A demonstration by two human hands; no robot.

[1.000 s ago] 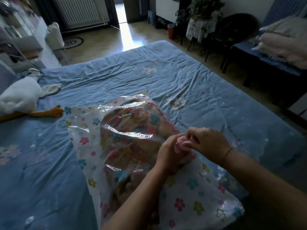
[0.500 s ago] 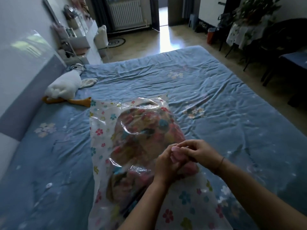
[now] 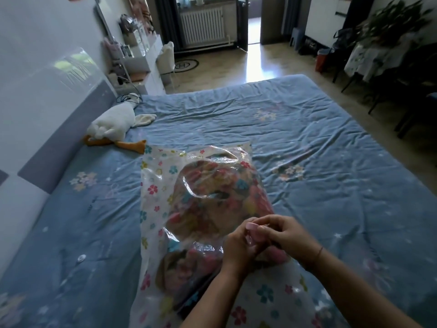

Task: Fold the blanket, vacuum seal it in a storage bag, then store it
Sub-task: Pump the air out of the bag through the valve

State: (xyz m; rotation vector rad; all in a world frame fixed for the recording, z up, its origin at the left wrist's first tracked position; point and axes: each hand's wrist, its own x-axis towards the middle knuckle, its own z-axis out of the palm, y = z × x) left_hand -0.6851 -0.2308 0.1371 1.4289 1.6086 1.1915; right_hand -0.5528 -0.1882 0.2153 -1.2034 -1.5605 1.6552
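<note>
A clear storage bag [image 3: 156, 197] printed with small flowers lies on the blue bed [image 3: 307, 143]. Inside it sits the folded blanket [image 3: 212, 197], colourful and floral. A small pink piece [image 3: 251, 229], probably the bag's valve cap, stands on top of the bag at its near right. My left hand [image 3: 238, 247] and my right hand [image 3: 286, 237] meet over that pink piece, fingers curled round it from both sides. The part of the bag under my hands is hidden.
A white plush goose [image 3: 113, 127] with orange feet lies at the bed's left side by the padded headboard [image 3: 47, 143]. A white shelf unit [image 3: 139, 60] stands beyond it. Dark chairs and a covered table [image 3: 369, 60] stand right of the bed.
The view has swung left and up, showing more of the wall and shelves. My hands stay together on the pink piece on the bag.
</note>
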